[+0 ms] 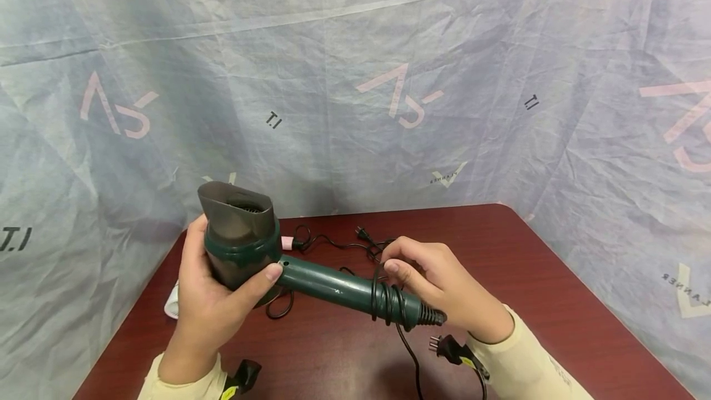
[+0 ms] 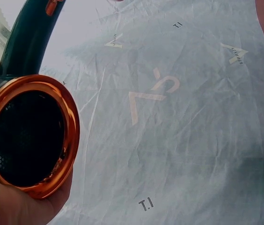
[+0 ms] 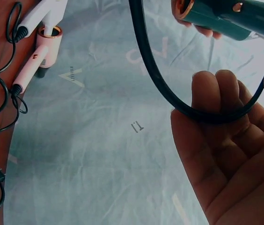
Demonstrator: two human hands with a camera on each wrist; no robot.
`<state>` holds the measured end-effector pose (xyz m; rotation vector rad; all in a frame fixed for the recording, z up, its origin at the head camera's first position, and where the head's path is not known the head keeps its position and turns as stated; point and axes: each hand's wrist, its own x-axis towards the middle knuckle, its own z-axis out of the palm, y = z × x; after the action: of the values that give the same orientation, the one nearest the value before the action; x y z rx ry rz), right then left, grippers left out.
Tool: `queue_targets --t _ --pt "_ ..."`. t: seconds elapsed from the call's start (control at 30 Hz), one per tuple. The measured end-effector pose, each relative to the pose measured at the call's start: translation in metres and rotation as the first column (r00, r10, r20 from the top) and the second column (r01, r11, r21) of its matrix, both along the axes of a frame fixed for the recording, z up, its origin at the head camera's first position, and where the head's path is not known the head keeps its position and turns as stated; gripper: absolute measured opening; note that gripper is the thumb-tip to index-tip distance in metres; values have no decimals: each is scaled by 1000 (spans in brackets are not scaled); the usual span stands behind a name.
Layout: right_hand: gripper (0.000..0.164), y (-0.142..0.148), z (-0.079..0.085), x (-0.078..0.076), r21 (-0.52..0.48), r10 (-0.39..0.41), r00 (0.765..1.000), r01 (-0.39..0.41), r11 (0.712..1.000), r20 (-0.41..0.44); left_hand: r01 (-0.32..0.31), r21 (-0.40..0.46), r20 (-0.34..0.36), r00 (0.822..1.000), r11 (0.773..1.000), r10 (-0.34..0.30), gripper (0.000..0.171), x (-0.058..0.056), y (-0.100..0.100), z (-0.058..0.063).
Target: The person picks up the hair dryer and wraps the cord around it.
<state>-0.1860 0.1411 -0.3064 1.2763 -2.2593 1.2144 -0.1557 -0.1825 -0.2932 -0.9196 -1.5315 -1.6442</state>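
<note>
My left hand (image 1: 208, 307) grips the barrel of a dark green hair dryer (image 1: 328, 286), its thumb near the handle joint. A smoky flat nozzle (image 1: 236, 215) points upward on it. In the left wrist view, a shiny copper ring (image 2: 74, 126) frames the dryer's dark back grille. The black cord (image 3: 207, 115) makes several loops round the handle's lower end. My right hand (image 1: 444, 283) holds a length of that cord between thumb and fingers beside the loops; in its wrist view the cord crosses the curled fingers. A black plug (image 1: 444, 345) shows beside the right sleeve.
Below is a dark red table (image 1: 533, 264). A pink hair dryer (image 3: 31, 70) and a white hair dryer (image 3: 36, 18) lie toward its left side, with black cords. Another plug (image 1: 362, 233) lies near the back edge. Printed grey cloth (image 1: 333, 79) hangs around the table.
</note>
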Motion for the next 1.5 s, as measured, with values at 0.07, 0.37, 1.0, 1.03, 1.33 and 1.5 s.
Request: queue_targets --t 0.07,0.37,1.0,1.03,1.33,1.5 --pt "18 0 -1 -1 -1 0 1000 0 1000 6 -28 -7 9 1000 1000 28 87 1 0 0" --pt "28 -6 -5 -2 -29 105 994 -104 994 32 -2 26 24 1000 1000 2 85 1 1 1" --pt "21 -21 -17 15 90 -52 993 42 995 109 -16 171 22 1000 985 12 84 -2 5 4" --pt "19 -22 -17 16 95 -48 994 38 995 101 -19 177 29 999 984 14 84 -2 5 4" --pt "17 -32 -19 21 95 23 998 -29 995 62 -79 213 42 997 974 72 80 1 9 10" --pt "17 -33 -14 26 142 17 998 -25 990 60 -122 219 54 992 968 112 79 1 10 10"
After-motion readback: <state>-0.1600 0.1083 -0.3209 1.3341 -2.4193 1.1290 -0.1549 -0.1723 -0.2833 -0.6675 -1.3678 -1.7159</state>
